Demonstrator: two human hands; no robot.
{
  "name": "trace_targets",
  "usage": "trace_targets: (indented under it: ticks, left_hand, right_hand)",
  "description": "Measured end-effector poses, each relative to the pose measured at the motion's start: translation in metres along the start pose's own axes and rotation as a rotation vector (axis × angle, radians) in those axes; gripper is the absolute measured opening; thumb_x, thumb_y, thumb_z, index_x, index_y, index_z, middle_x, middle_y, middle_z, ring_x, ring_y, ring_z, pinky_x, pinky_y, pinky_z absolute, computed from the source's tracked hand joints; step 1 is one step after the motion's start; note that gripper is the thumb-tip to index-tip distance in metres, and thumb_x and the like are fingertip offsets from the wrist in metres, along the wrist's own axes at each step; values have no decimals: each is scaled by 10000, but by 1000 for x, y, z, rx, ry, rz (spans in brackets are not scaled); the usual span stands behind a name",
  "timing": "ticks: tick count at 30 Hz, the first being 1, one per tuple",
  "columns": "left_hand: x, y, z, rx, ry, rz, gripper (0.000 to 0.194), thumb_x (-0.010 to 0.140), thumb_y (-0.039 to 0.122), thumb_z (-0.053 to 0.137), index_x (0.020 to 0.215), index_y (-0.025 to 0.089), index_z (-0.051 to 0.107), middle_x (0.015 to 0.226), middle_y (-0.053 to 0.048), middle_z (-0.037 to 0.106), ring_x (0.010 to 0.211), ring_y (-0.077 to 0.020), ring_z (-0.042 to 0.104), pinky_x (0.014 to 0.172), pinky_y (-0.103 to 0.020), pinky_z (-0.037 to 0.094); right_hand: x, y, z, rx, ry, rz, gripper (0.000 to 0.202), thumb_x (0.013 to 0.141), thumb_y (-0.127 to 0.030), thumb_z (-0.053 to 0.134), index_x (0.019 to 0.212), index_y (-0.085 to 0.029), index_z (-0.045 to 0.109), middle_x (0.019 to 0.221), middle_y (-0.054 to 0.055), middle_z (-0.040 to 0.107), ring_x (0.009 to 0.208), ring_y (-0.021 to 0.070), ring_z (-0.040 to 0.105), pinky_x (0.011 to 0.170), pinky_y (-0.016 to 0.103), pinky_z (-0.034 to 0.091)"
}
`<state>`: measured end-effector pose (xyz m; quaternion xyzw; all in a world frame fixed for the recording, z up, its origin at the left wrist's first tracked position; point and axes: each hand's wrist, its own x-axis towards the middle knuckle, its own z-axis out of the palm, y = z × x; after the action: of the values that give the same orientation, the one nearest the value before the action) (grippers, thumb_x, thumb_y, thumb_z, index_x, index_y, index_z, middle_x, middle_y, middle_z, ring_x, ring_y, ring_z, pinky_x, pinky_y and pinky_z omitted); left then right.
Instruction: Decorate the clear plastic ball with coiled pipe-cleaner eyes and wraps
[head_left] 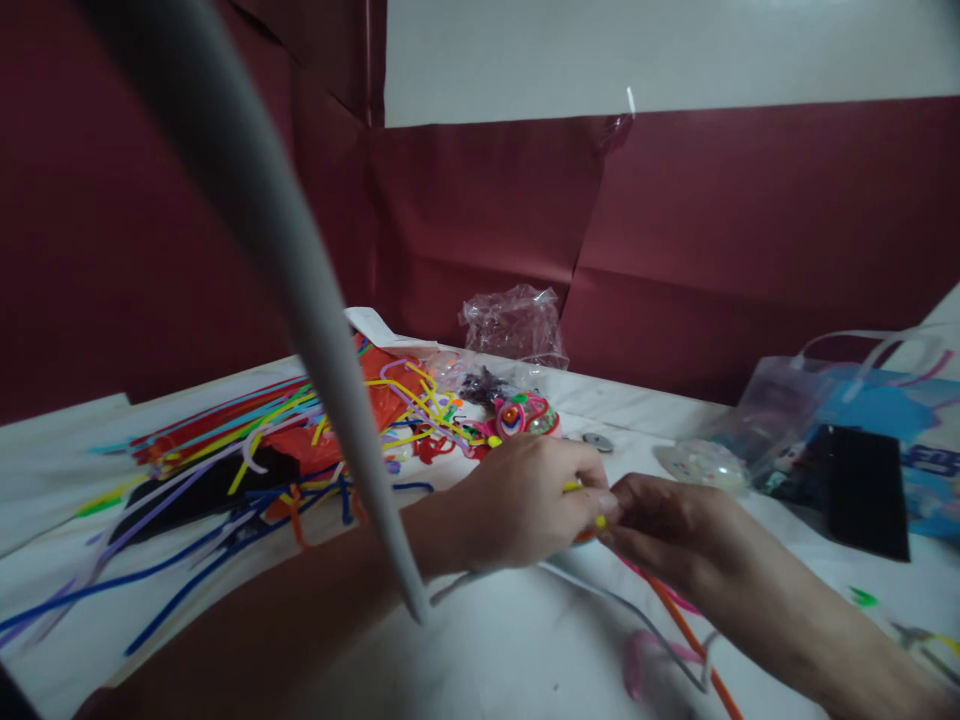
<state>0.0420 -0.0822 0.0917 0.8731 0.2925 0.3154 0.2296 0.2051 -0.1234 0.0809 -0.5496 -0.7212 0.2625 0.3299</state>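
Note:
My left hand (529, 500) is closed, its thumb and fingers pinching a small yellow pipe cleaner (600, 521) piece. Fingertips of my right hand (675, 522) meet it there, also pinched closed; how much of the piece they grip is partly hidden. A bit of orange shows beneath the left fingers. Just behind the left hand sits a rounded, brightly decorated ornament (529, 413) with pink edging and an eye-like spot. An orange pipe cleaner (694, 645) and a pink one (637, 665) lie under my right forearm.
Many coloured pipe cleaners (225, 430) are heaped at left, some on a black sheet. A grey pole (330, 330) crosses the near view. Clear plastic wrap (516, 325) stands behind; at right are a clear round shape (709, 462), a black phone-like slab (866, 492) and bags.

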Motion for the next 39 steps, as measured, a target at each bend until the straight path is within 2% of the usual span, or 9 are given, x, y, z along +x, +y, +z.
trace_targets:
  ticks: [4,6,12,20,24,28,30,33,39]
  left_hand:
    - [1,-3,4,-22,14,-12,133,789,203,572,682,150,633,591,37,584,574,-89,503,599,-203,364]
    - [1,-3,4,-60,21,-15,139,790,200,557,693,142,639,607,33,590,600,-92,516,626,-204,377]
    - [4,-3,1,-185,127,-83,138,759,171,551,628,138,581,582,40,534,600,-87,492,591,-195,360]
    - [7,-11,17,-639,105,-189,139,784,198,536,658,146,509,532,53,471,479,-63,406,470,-189,310]
    - [8,-9,19,-768,99,-255,128,789,172,544,669,129,531,499,54,468,437,-50,402,440,-176,310]
    - [9,-2,15,-955,6,-390,162,806,219,556,683,114,544,570,14,558,385,-42,434,364,-162,324]
    - [9,0,13,-1055,-23,-442,198,829,232,534,671,114,531,575,5,570,337,-24,390,316,-152,254]
    - [9,3,12,-1110,-27,-515,246,841,175,513,602,125,483,464,53,484,273,8,244,299,-158,116]
    - [9,2,13,-976,44,-573,259,803,146,575,562,133,480,387,93,403,275,10,206,324,-176,92]
  right_hand:
    - [-2,3,2,-172,-1,-15,290,723,-452,490,623,-196,585,598,53,620,565,198,554,509,278,451]
    - [-2,3,2,-157,14,-7,300,723,-458,473,615,-197,574,589,54,609,557,197,542,499,281,442]
    - [4,12,-5,223,173,56,314,624,-471,690,569,-170,619,489,6,535,438,115,434,377,202,337]
    - [11,16,8,744,381,-79,287,493,-393,871,535,-179,684,454,9,578,427,98,511,410,161,438]
    - [13,10,16,846,450,-124,251,491,-361,874,541,-189,698,450,3,574,413,87,503,399,152,438]
    - [12,12,18,782,536,-132,202,491,-316,864,551,-197,712,451,-2,569,393,80,452,346,155,383]
    - [11,16,18,718,546,-115,181,518,-323,846,581,-207,722,452,-8,564,396,82,433,330,157,352]
    - [7,18,17,483,543,-120,141,601,-345,796,644,-229,728,481,-17,585,410,91,455,338,156,359]
    - [2,9,8,-109,503,-409,99,764,-264,606,681,-247,656,625,-27,657,537,120,598,473,165,464]
